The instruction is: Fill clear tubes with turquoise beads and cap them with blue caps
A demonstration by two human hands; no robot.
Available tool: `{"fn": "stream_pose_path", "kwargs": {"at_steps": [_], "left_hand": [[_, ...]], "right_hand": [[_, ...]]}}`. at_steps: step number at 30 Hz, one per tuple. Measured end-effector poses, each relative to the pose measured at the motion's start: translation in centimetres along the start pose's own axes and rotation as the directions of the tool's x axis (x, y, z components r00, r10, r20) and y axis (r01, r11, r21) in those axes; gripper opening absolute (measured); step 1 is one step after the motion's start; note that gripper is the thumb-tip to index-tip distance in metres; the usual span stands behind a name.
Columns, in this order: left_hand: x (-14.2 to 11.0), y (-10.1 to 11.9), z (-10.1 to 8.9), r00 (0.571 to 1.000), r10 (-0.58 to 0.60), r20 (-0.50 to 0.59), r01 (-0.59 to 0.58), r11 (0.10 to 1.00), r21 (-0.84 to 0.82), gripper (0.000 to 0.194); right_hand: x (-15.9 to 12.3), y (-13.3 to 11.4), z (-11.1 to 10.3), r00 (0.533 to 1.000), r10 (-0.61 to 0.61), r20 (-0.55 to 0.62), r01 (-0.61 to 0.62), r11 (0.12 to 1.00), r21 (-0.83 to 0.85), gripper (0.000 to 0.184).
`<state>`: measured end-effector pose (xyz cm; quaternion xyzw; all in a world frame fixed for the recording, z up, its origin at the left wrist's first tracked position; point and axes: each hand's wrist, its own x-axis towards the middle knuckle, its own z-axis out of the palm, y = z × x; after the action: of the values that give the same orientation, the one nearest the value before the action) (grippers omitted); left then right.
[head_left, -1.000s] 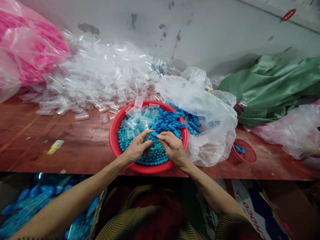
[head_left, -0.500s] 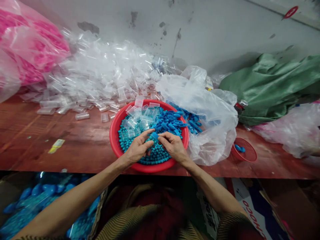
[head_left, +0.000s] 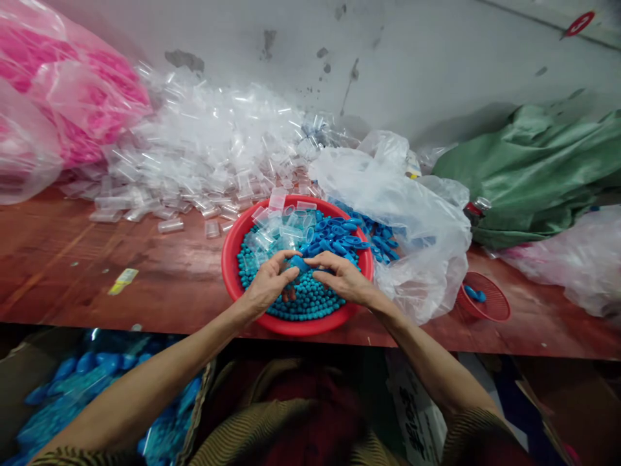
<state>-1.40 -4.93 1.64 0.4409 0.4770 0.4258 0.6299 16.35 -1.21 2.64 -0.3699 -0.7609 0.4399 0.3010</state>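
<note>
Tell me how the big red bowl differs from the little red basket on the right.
The bowl is wider; the basket is smaller.
The bowl's wall looks solid; the basket's is openwork.
The bowl holds beads, clear tubes and blue pieces; the basket, just a little blue.
Both are red, round and on the table.

My reddish-brown table carries a red basin near the edge closest to me. To its left I have a heap of clear plastic tubes, a pink-filled bag and a small yellow-and-white label; to its right lie loose blue pieces, a crumpled translucent bag, a small red basket and a green sack.
</note>
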Motion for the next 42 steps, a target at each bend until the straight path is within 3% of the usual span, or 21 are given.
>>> {"fn": "stream_pose_path", "kwargs": {"at_steps": [3, 6, 9, 11, 14, 17, 23, 27, 32, 35, 38, 40, 42], "left_hand": [[0.1, 0.0, -0.1, 0.996, 0.013, 0.085, -0.015, 1.0, 0.019, 0.046], [0.1, -0.3, 0.1, 0.996, 0.024, 0.088, -0.029, 0.999, 0.045, 0.043], [-0.2, -0.5, 0.7, 0.999, 0.043, 0.023, -0.045, 0.997, 0.066, 0.045], [-0.5, -0.5, 1.1, 0.996, 0.081, -0.026, -0.079, 0.993, 0.091, 0.048], [-1.0, -0.3, 1.6, 0.983, 0.162, -0.086, -0.151, 0.981, 0.122, 0.049], [-1.2, 0.0, 1.7, 0.982, 0.172, -0.081, -0.16, 0.978, 0.135, 0.047], [-1.2, 0.5, 2.3, 0.991, 0.104, -0.08, -0.102, 0.994, 0.03, 0.033], [-1.0, 0.4, 2.9, 0.988, 0.06, -0.145, -0.064, 0.998, -0.024, 0.027], [-0.1, -0.9, 2.8, 0.961, 0.178, -0.211, -0.144, 0.975, 0.168, 0.023], [0.7, -1.4, 2.3, 0.955, 0.247, -0.166, -0.191, 0.936, 0.294, 0.02], [0.6, -0.7, 1.0, 0.952, 0.289, -0.105, -0.22, 0.878, 0.425, 0.024], [-0.5, 0.5, -0.8, 0.939, 0.329, -0.099, -0.229, 0.814, 0.534, 0.029], [-2.2, 1.7, -3.4, 0.92, 0.357, -0.16, -0.182, 0.752, 0.633, 0.032]], "right_hand": [[0.1, 0.2, -1.0, 0.989, 0.148, 0.011, -0.147, 0.968, 0.204, 0.032], [0.0, 0.4, -0.3, 0.976, 0.201, -0.078, -0.167, 0.934, 0.316, 0.049], [-0.2, 0.1, 0.9, 0.989, 0.089, -0.118, -0.077, 0.992, 0.1, 0.041], [-0.5, -0.5, 1.5, 0.999, -0.014, -0.047, 0.009, 0.993, -0.122, 0.043], [-1.1, -1.2, 2.2, 0.995, -0.07, 0.075, 0.092, 0.931, -0.355, 0.074], [-1.6, -1.3, 3.2, 0.997, -0.038, 0.067, 0.067, 0.852, -0.52, 0.093], [-1.9, -1.2, 4.8, 0.986, -0.105, -0.129, 0.007, 0.799, -0.601, 0.077], [-1.4, -0.9, 4.6, 0.985, -0.145, -0.097, 0.051, 0.772, -0.634, 0.072], [-1.0, 0.1, 4.8, 0.994, -0.104, -0.038, 0.058, 0.785, -0.617, 0.073], [-0.9, 0.0, 4.9, 0.998, -0.016, -0.055, -0.018, 0.825, -0.565, 0.075], [-0.9, -0.3, 4.2, 0.998, 0.047, 0.035, -0.024, 0.871, -0.491, 0.084], [-0.9, -0.2, 3.3, 0.996, 0.05, 0.077, -0.011, 0.897, -0.442, 0.089], [-1.0, 0.2, 2.2, 0.998, 0.043, 0.056, -0.016, 0.911, -0.411, 0.082]]}}
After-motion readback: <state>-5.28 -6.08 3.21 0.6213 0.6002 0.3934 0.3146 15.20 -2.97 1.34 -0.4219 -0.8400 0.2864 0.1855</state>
